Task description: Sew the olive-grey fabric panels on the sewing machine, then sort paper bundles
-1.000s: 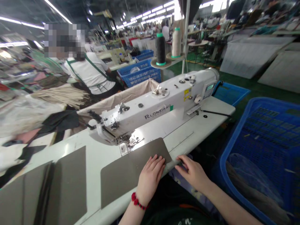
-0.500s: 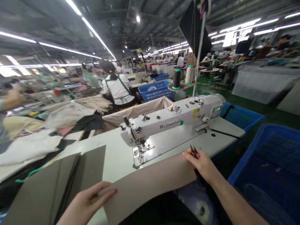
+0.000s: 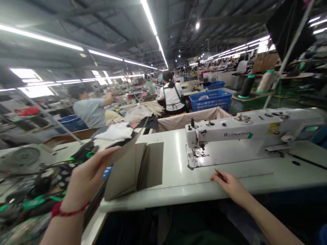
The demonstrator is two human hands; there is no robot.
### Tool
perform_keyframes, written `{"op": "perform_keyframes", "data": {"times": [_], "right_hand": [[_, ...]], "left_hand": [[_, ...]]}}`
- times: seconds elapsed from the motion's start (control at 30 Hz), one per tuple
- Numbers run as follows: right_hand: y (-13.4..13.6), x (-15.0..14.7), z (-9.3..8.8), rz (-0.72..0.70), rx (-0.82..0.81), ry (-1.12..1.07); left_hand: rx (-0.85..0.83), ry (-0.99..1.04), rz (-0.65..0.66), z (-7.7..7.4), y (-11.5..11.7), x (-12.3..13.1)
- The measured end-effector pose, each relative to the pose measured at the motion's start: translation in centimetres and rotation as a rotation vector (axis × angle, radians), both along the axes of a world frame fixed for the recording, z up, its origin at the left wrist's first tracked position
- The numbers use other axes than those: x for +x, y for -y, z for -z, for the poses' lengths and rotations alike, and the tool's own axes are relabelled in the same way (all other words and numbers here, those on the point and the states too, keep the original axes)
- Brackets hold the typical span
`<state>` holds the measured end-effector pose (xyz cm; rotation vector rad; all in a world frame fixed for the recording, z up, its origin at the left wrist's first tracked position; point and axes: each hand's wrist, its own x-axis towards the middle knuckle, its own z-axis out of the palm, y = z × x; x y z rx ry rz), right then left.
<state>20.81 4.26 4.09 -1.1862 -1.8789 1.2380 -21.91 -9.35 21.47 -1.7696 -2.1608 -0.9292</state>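
Note:
My left hand [image 3: 87, 177] is raised at the left and grips the edge of a grey-brown fabric piece [image 3: 125, 149], held over a stack of like pieces [image 3: 135, 170] on the white table [image 3: 176, 173]. My right hand [image 3: 227, 185] rests on the table's near edge, fingers closed on a small thin dark tool [image 3: 220, 175], possibly snips. The white sewing machine [image 3: 255, 131] stands behind the right hand, its needle end to the left.
Two thread cones [image 3: 257, 83] stand behind the machine. A beige cloth bin [image 3: 191, 119] and a blue crate [image 3: 211, 98] lie beyond the table. People [image 3: 172, 95] work at other stations. Cables and green clutter [image 3: 33, 183] fill the left side.
The fabric piece that lay before the machine has been carried left by my left hand to the stack. My right hand let go of the fabric and stays on the table with the tool.

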Motion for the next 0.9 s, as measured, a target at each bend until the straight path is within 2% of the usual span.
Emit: {"op": "perform_keyframes", "data": {"times": [0.07, 0.13, 0.23, 0.3, 0.33, 0.43, 0.5, 0.6, 0.7, 0.8, 0.9], "right_hand": [[0.6, -1.7, 0.6, -0.035, 0.026, 0.048], [1.1, -3.2, 1.0, -0.067, 0.058, 0.106], [1.6, -4.7, 1.6, -0.108, 0.103, 0.205], [1.7, -5.1, 2.0, -0.125, 0.109, 0.25], [1.7, -5.1, 2.3, -0.129, 0.105, 0.26], [1.5, -5.2, 3.1, -0.13, 0.076, 0.264], [1.3, -5.3, 3.6, -0.132, 0.054, 0.264], [1.4, -5.4, 3.8, -0.14, 0.03, 0.261], [1.6, -4.6, 3.5, -0.128, 0.01, 0.235], [1.8, -2.7, 3.3, -0.077, -0.032, 0.212], [2.1, -0.5, 3.6, -0.008, -0.082, 0.2]], "left_hand": [[-0.131, -0.104, 0.164, 2.2, -0.5, -2.7], [-0.214, -0.135, 0.256, 6.1, -1.4, -5.3], [-0.379, -0.101, 0.262, 12.6, -1.9, -7.9], [-0.449, -0.078, 0.247, 15.6, -1.2, -8.2], [-0.448, -0.084, 0.239, 16.6, -0.8, -7.9], [-0.324, -0.13, 0.227, 17.7, -0.2, -5.6], [-0.256, -0.135, 0.258, 18.3, -1.1, -3.1], [-0.284, -0.156, 0.315, 20.3, -3.8, 0.9], [-0.357, -0.198, 0.256, 22.8, -5.6, 5.0], [-0.395, -0.239, 0.338, 24.0, -4.8, 9.2], [-0.408, -0.297, 0.45, 24.0, -2.4, 12.9]]}}
